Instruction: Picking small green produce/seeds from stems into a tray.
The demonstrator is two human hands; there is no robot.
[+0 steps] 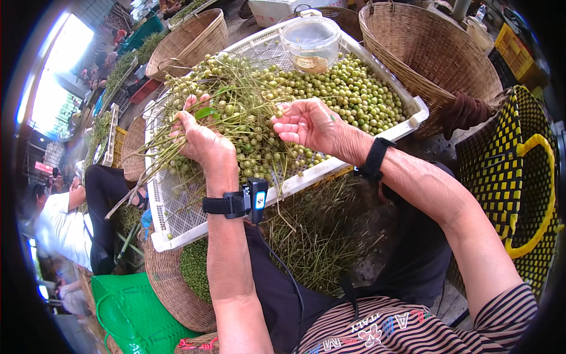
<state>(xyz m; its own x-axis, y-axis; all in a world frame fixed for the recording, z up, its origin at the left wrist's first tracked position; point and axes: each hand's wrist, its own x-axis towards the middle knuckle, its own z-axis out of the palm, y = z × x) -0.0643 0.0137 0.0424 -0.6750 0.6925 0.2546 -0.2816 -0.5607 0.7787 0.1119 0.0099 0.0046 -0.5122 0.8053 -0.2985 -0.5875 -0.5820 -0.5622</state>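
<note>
A bunch of thin stems with small round green fruits is gripped in my left hand, above the left part of a white mesh tray. My right hand is beside the bunch, palm partly up and fingers curled. Its thumb and fingertips close on a small round fruit at the bunch's edge. Loose green fruits cover the tray's right side, and more stems with fruit are heaped at its far left. A clear plastic tub stands at the tray's far edge.
Large wicker baskets stand behind the tray, and a yellow-and-black woven basket is at my right. Bare stems lie below the tray. At lower left are a green basket and a wicker tray of small green fruits. Another person sits at left.
</note>
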